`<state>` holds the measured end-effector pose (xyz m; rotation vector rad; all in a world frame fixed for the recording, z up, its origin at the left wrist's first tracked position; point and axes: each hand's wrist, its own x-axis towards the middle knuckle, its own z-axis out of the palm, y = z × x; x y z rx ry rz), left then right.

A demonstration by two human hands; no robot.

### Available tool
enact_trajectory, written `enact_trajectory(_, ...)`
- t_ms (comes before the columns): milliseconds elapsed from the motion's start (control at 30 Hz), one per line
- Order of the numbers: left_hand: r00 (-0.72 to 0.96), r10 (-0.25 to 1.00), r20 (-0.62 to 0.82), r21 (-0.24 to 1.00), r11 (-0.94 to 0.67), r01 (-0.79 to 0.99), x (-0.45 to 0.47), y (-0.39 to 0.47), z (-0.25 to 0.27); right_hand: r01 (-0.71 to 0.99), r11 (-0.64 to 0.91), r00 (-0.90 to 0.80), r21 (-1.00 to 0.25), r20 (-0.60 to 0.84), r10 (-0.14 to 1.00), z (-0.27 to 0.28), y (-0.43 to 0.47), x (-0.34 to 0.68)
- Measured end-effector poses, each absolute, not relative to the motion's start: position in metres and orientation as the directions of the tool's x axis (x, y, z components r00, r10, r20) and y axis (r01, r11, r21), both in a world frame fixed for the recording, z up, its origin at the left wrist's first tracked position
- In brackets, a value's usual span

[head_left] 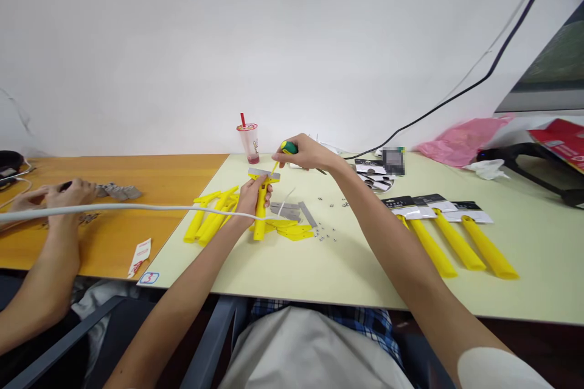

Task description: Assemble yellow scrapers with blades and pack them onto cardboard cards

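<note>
My left hand (250, 196) is closed around a yellow scraper (261, 209), whose handle points down toward me and whose head carries a grey metal blade (258, 172). In my right hand (303, 152) is a screwdriver (289, 147) with a green and yellow handle. Its tip slants down to the scraper head by the blade. Beside my left hand lie several yellow handles (210, 219). Under and right of the scraper are yellow head pieces (295, 231), loose grey blades (307, 214) and small scattered screws and nuts (322, 232).
Packaged yellow scrapers (456, 240) with card tops lie on the right. A drink cup (250, 143) stands at the back. A white cable (137, 208) crosses in front at left. Another person's hands (68, 194) work at the wooden table (182, 179).
</note>
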<state>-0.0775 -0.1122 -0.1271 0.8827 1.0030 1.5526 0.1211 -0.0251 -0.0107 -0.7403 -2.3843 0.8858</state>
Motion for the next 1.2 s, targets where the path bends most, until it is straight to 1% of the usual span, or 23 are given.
enact_trajectory(67, -0.143, 0.989, 0.038, 0.942, -0.083, -0.326, -0.073, -0.114, -0.129, 0.305, 0.641, -0.780, -0.704, 0.202, 0.593, -0.008, -0.028, 0.123)
enact_trajectory(133, -0.116, 0.993, 0.027, 0.954, -0.060, -0.295, -0.069, -0.116, -0.131, 0.325, 0.666, -0.799, -0.671, 0.182, 0.573, -0.007, -0.031, 0.123)
enact_trajectory(233, -0.082, 0.996, 0.021, 0.965, -0.042, -0.260, -0.065, -0.119, -0.132, 0.419, 0.701, -0.770, -0.576, 0.183, 0.611, -0.004, -0.036, 0.121)
enact_trajectory(300, -0.061, 0.998, 0.024, 0.968, -0.039, -0.247, -0.063, -0.120, -0.131, 0.486, 0.703, -0.755, -0.520, 0.154, 0.637, -0.003, -0.039, 0.119)
enact_trajectory(467, -0.016, 1.000, 0.018, 0.967, -0.021, -0.254, -0.061, -0.123, -0.128, 0.540, 0.705, -0.761, -0.460, 0.092, 0.643, -0.006, -0.037, 0.116)
enact_trajectory(567, 0.014, 1.000, 0.006, 0.970, -0.003, -0.244, -0.061, -0.125, -0.127, 0.547, 0.698, -0.764, -0.463, 0.066, 0.642, -0.008, -0.034, 0.117)
enact_trajectory(700, 0.073, 0.997, 0.000, 0.966, 0.019, -0.258, -0.062, -0.125, -0.129, 0.542, 0.658, -0.776, -0.523, -0.010, 0.631, -0.010, -0.033, 0.119)
enact_trajectory(933, 0.074, 0.997, 0.017, 0.961, 0.004, -0.277, -0.063, -0.124, -0.132, 0.507, 0.618, -0.774, -0.601, -0.001, 0.634, -0.018, -0.031, 0.115)
enact_trajectory(1000, 0.075, 0.997, 0.027, 0.960, -0.005, -0.279, -0.063, -0.124, -0.132, 0.505, 0.620, -0.776, -0.600, -0.001, 0.630, -0.020, -0.031, 0.113)
enact_trajectory(1200, 0.085, 0.994, 0.063, 0.949, -0.033, -0.314, -0.062, -0.122, -0.135, 0.554, 0.634, -0.761, -0.540, -0.020, 0.648, -0.022, -0.036, 0.104)
